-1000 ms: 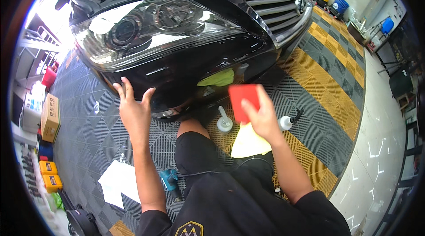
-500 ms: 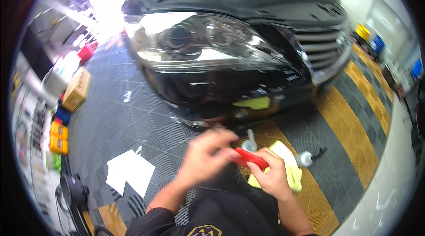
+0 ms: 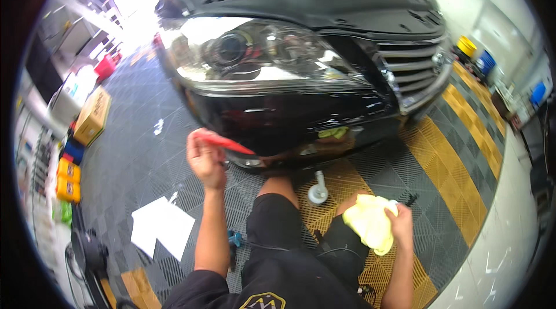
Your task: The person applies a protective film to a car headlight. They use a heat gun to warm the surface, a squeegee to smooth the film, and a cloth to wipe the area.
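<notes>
Holding a flat red pad [image 3: 230,143] in the left grip [image 3: 207,165], pinched at its left end and pointed to the right, just beside the lower corner of a black car bumper [image 3: 249,116]; slightly blurred, so cannot tell whether touching the paint; holding a bunched pale yellow cloth [image 3: 372,225] in the right grip [image 3: 401,225], closed on its right edge, over the right thigh and well apart from the pad; above the bumper, a clear headlight [image 3: 255,51] and, to its right, a slatted grille [image 3: 408,68]; on the patterned floor [image 3: 119,173], a white bottle [image 3: 317,195] with a raised spout, between the knees; white sheets [image 3: 168,225] left of the left forearm; a teal tool [image 3: 234,238] between forearm and left thigh, partly hidden.
</notes>
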Tool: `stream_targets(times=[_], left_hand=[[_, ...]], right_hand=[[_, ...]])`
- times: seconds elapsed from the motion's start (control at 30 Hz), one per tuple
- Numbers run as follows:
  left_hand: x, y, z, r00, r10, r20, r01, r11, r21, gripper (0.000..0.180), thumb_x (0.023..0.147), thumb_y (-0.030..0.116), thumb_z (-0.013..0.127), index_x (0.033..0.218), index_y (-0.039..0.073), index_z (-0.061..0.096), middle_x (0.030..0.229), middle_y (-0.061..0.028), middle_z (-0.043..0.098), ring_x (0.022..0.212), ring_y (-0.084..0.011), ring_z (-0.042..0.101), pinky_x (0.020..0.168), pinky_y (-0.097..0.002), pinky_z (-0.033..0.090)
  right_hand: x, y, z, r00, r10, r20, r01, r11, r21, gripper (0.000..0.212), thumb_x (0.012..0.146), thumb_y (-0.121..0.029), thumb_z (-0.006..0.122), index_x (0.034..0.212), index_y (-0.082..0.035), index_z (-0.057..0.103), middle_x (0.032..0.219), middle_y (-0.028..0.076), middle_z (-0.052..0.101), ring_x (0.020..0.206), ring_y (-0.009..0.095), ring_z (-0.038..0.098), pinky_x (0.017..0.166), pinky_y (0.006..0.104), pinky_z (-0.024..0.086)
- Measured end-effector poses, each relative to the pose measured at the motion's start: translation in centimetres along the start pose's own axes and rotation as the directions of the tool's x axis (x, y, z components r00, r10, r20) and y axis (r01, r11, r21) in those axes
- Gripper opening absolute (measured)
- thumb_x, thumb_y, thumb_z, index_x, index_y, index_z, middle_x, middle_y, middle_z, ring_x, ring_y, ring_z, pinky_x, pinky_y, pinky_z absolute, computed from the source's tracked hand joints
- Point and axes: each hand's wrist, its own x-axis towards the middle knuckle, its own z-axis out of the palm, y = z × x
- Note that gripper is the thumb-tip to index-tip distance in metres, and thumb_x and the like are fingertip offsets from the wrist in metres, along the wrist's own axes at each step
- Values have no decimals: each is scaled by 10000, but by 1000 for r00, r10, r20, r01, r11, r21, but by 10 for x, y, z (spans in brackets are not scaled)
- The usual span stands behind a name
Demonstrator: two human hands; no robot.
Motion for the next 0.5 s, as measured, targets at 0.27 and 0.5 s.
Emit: stream_targets(times=[0.27, 0.5], left_hand=[[-7, 31, -2, 997, 80, 6, -79, 994, -76, 243, 1117, 267, 511, 1095, 26, 534, 962, -99, 617, 539, -17, 380, 464, -165, 338], [-22, 55, -26, 986, 101, 132, -119, 984, 135, 343, 1057, 329, 610, 1156, 9, 537, 980, -74, 529, 901, -106, 502, 761, -197, 444]], right_hand=[[17, -291, 97, 507, -735, -450, 773, 619, -140, 257, 854, -19, 703, 1094, 42, 633, 1061, 154, 632, 973, 286, 610, 850, 408, 489], [93, -349, 258, 328, -939, -101, 870, 342, -355, 771, 965, -202, 549, 1641, -8, 234, 1673, 271, 254, 1544, 461, 258, 1248, 582, 223]])
